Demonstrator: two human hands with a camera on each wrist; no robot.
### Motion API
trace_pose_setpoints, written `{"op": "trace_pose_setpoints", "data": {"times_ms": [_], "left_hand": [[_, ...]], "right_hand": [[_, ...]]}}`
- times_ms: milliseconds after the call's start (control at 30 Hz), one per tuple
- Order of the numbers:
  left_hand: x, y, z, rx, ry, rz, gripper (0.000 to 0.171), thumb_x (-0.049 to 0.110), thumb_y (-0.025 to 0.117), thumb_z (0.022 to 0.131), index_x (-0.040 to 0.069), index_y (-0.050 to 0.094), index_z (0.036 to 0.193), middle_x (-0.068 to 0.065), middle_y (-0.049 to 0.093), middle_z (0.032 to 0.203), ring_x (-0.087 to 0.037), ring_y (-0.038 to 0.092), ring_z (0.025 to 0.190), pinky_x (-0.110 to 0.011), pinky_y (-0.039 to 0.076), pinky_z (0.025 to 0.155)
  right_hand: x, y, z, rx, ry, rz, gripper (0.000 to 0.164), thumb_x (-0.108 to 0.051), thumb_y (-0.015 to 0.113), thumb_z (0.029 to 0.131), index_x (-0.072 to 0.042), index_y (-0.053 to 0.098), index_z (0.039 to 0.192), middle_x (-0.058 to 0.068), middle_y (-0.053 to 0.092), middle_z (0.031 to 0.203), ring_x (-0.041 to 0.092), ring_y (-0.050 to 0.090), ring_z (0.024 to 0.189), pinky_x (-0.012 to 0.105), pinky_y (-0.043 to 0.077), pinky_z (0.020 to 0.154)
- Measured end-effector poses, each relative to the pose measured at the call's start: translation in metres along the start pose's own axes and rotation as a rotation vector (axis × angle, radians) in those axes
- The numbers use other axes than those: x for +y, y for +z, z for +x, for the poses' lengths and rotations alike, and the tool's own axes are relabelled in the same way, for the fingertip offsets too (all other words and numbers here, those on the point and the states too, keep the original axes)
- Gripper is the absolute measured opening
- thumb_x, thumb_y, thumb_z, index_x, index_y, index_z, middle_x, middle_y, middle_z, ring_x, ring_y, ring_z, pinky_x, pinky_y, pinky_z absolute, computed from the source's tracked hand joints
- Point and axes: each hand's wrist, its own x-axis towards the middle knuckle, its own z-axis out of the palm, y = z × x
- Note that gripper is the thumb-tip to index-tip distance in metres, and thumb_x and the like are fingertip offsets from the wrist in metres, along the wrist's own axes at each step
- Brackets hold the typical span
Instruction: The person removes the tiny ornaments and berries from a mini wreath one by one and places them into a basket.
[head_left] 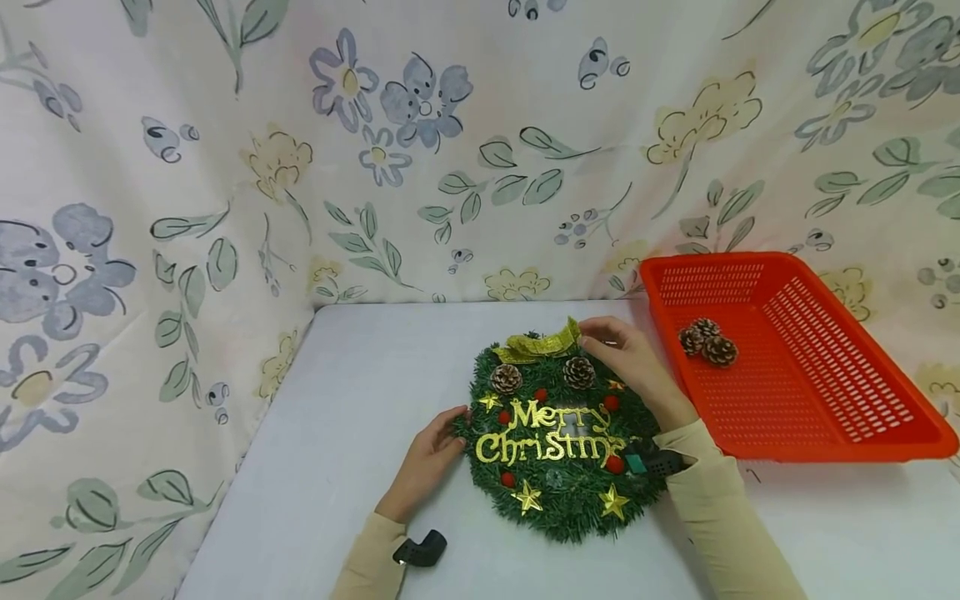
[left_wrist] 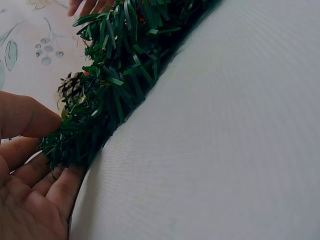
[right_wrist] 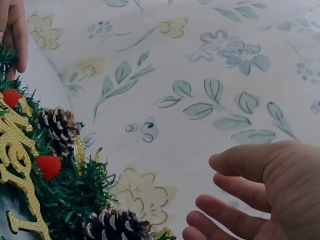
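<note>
A green Christmas wreath (head_left: 555,517) lies on the table with gold "Merry Christmas" lettering (head_left: 547,446), gold stars, red berries and two pine cones (head_left: 579,372). Along its far edge sits a gold ribbon (head_left: 536,346). My left hand (head_left: 431,454) grips the wreath's left edge; in the left wrist view the thumb (left_wrist: 30,117) is above the greenery and the fingers are beneath. Beside the ribbon's right end is my right hand (head_left: 630,358). Its fingers (right_wrist: 225,215) are spread apart with nothing between them in the right wrist view.
A red plastic basket (head_left: 810,408) stands to the right, with several loose pine cones (head_left: 708,342) at its left side. Behind the white table (head_left: 337,392) hangs a flowered cloth (head_left: 480,167).
</note>
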Motion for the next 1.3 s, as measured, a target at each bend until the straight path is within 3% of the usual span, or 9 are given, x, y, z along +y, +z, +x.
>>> {"op": "trace_pose_setpoints", "data": {"times_ms": [400,1300], "left_hand": [[-0.001,0.001,0.001,0.027,-0.003,0.001,0.053,-0.002,0.054,0.100,0.004,0.044,0.152,-0.019,0.052,0.150,-0.037,0.047,0.142,-0.012,0.047,0.103],[0.003,0.002,0.000,0.028,-0.004,-0.003,0.052,-0.004,0.054,0.099,0.000,0.044,0.150,-0.022,0.052,0.149,-0.040,0.047,0.142,-0.010,0.047,0.102]], "right_hand": [[0.006,-0.002,0.002,-0.006,0.021,-0.041,0.040,-0.018,0.064,0.100,0.004,0.059,0.133,0.026,0.064,0.129,0.016,0.062,0.108,0.019,0.052,0.085],[0.022,0.004,0.001,-0.072,0.051,-0.107,0.037,-0.021,0.066,0.099,-0.001,0.063,0.130,0.020,0.067,0.123,0.031,0.060,0.110,0.032,0.051,0.084]]}}
